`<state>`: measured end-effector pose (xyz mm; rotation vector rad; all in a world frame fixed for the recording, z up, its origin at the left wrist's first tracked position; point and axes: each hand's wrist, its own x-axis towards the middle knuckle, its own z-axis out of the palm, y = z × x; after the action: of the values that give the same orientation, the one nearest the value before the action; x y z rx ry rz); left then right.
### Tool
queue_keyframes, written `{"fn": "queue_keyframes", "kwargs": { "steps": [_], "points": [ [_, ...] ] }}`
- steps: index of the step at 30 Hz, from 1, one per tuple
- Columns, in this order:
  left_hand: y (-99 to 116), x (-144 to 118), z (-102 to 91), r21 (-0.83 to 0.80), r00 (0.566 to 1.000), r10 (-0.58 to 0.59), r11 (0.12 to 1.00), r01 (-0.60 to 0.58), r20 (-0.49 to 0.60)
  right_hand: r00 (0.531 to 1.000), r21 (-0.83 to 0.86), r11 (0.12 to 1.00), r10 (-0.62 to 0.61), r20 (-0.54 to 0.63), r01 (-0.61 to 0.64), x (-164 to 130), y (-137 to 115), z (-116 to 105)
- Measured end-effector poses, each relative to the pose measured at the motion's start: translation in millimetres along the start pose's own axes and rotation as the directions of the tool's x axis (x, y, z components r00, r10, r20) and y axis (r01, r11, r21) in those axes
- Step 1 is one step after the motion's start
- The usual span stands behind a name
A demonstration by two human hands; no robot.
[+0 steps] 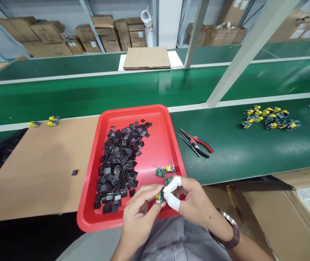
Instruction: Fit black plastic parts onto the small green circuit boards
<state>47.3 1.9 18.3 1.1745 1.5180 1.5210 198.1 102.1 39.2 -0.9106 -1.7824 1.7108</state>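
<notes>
Over the near edge of a red tray (pixel 160 123), my left hand (pixel 141 210) pinches a small green circuit board (pixel 160 196) with a yellow part on it. My right hand (pixel 187 197), its thumb and forefinger in white finger cots, closes on the same board from the right; a dark piece seems to sit between those fingertips, mostly hidden. Just beyond my fingers, several more circuit boards (pixel 160 172) lie in the tray. A large heap of small black flat pieces (pixel 121 157) covers the tray's left part.
Pliers (pixel 197 142) and metal tweezers (pixel 189 144) lie right of the tray. Several circuit boards (pixel 270 117) are grouped farther right. A cardboard sheet (pixel 43 174) at left carries one black piece (pixel 75 172). A slanted post (pixel 242 61) rises beyond the bench; an open carton (pixel 274 214) stands lower right.
</notes>
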Motion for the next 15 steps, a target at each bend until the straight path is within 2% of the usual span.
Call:
{"fn": "queue_keyframes", "kwargs": {
  "steps": [7,12,14,15],
  "points": [
    [-1,1,3.1,0.14,0.999,0.024,0.99,-0.019,-0.033,0.993,-0.276,0.954,-0.113,0.019,0.114,-6,2,-1],
    [2,-4,-0.5,0.216,0.998,0.057,0.975,-0.048,-0.036,0.992,-0.22,0.968,-0.117,0.041,0.124,3,7,-4],
    [5,0,6.3,0.207,0.996,0.057,0.977,-0.043,-0.064,0.982,-0.2,0.962,-0.183,0.039,0.187,8,6,-4],
    [5,5,13.4,0.167,0.991,0.056,0.985,-0.036,-0.119,0.97,-0.222,0.944,-0.238,0.047,0.243,11,5,-4]
  ]
}}
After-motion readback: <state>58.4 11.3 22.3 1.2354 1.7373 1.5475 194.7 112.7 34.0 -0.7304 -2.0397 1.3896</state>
